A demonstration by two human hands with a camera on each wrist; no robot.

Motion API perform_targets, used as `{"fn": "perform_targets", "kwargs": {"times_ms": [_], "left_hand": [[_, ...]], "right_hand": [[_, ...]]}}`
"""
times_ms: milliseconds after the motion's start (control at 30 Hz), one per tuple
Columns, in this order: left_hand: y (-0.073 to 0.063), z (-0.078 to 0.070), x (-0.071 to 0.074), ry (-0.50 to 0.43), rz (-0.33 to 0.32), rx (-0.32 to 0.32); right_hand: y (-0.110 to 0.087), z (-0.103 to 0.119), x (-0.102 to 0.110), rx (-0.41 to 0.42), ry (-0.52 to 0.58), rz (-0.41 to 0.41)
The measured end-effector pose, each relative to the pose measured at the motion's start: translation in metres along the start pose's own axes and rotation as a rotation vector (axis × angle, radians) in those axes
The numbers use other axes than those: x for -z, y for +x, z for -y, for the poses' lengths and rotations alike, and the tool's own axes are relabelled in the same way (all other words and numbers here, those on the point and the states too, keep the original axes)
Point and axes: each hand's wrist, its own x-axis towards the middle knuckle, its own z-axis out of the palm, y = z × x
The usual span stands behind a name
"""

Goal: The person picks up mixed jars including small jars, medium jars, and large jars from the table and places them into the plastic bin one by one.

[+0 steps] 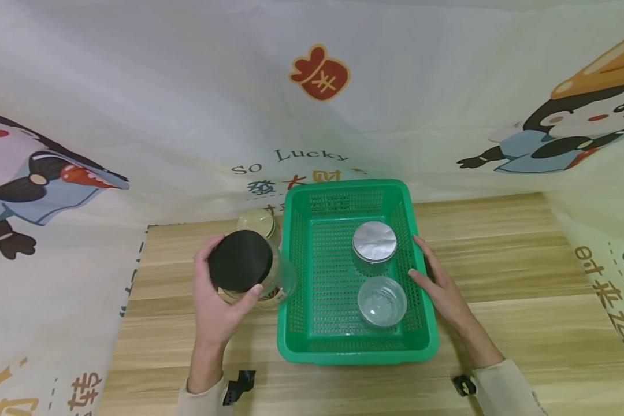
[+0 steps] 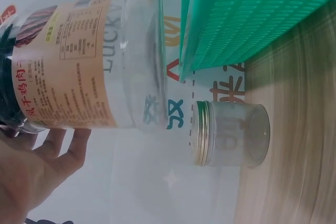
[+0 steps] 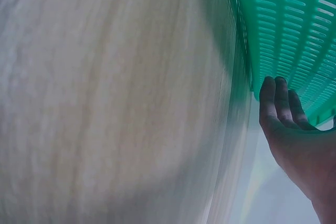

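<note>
Big clear jar was in the left hand, just left of the green basket, base off the table, small jar standing beyond it. Left hand gripped it high, near the black lid, thumb on the near side, fingers round the left. Right hand pinched the basket's right rim, thumb over the top, fingers along the outer wall. Big jar looked like thin, stiff plastic; backdrop print showed through the bare lower wall, so probably light for its bulk. Smooth sides likely slippery, more apt to dent than shatter. Best hold: upper body just under the lid or round the label, fingers well spread, since it was fat for 1 hand; lid alone seemed a poor grip in case it was loose. Long axis ran near vertical, lid up, base down, roughly parallel to the upright small jar; any slight tilt was hard to judge, as the left wrist view lay sideways and cropped the lid end. Label print faced that camera. Basket held 2 containers toward its right side: a silver-lidded jar and, nearer the person, a clear tub.
</note>
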Motion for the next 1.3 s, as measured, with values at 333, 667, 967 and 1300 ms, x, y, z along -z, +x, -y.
{"fn": "perform_targets", "kwargs": {"times_ms": [333, 667, 967, 1300], "left_hand": [[-0.003, -0.004, -0.006, 0.057, 0.095, 0.065], [-0.004, -0.006, -0.012, 0.053, 0.106, 0.07], [-0.003, -0.007, -0.014, 0.061, 0.166, 0.063], [-0.001, -0.009, -0.022, 0.078, 0.218, 0.073]], "right_hand": [[-0.001, 0.0, 0.001, -0.002, -0.012, -0.004], [-0.001, 0.0, 0.001, 0.007, -0.017, -0.004], [-0.001, 0.001, 0.0, 0.002, -0.018, -0.003], [-0.002, 0.003, 0.001, 0.005, -0.025, -0.005]]}}
